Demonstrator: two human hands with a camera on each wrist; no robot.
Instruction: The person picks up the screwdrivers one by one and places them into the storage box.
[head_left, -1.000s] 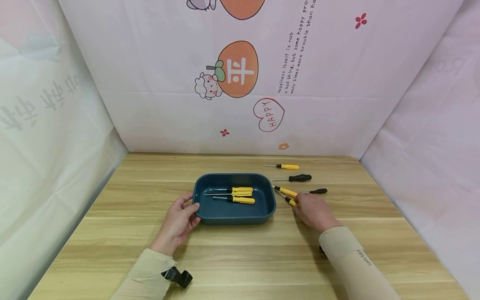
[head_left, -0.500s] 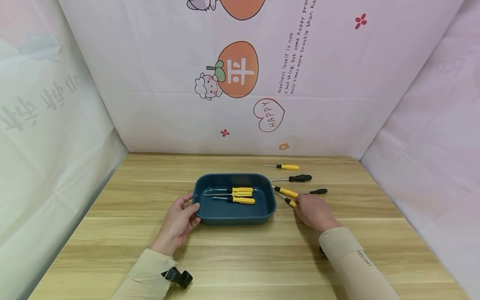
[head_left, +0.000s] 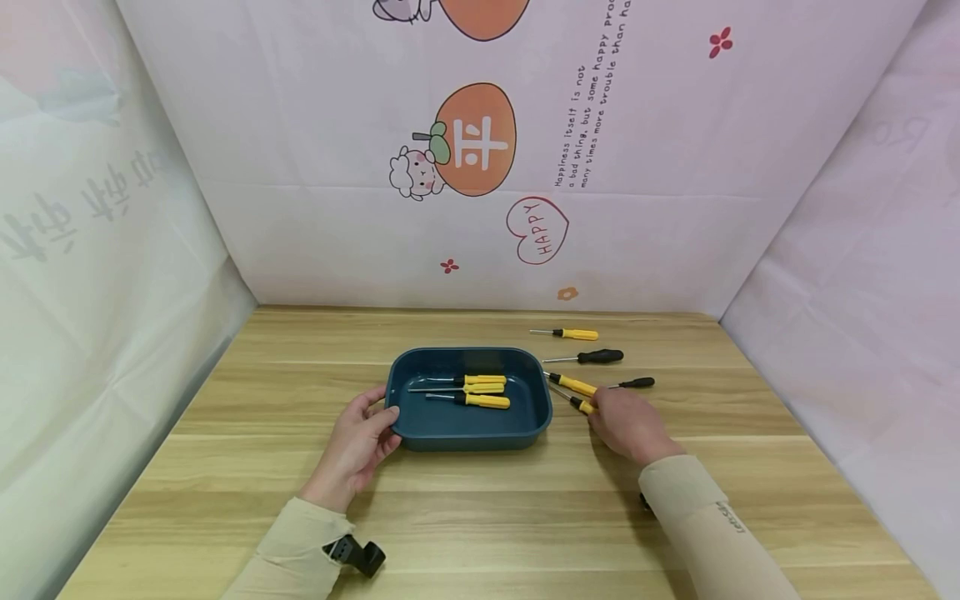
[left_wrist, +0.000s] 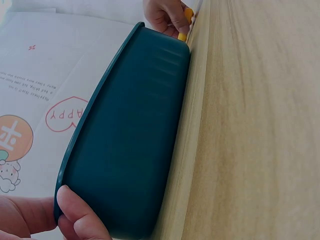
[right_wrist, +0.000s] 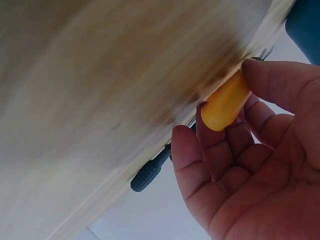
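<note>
A dark teal rectangular tray [head_left: 471,443] stands at the middle of the table with three yellow-handled screwdrivers [head_left: 486,402] lying inside. My left hand [head_left: 358,440] grips its left end, thumb over the rim and fingers on the wall below, as the left wrist view also shows. To the tray's right, my right hand [head_left: 628,423] pinches the yellow handle of a screwdriver [right_wrist: 226,104] between thumb and fingers, low at the tabletop. Its shank points toward the tray. Just behind it lies another yellow-handled screwdriver [head_left: 576,384], its handle end right by the fingers.
Beyond the right hand lie a small black screwdriver [head_left: 639,382], a larger black-handled one [head_left: 600,356] and, farthest back, a yellow one [head_left: 581,334]. A printed white cloth [head_left: 337,242] hangs behind the wood-grain table [head_left: 480,525], with white sheets at both sides.
</note>
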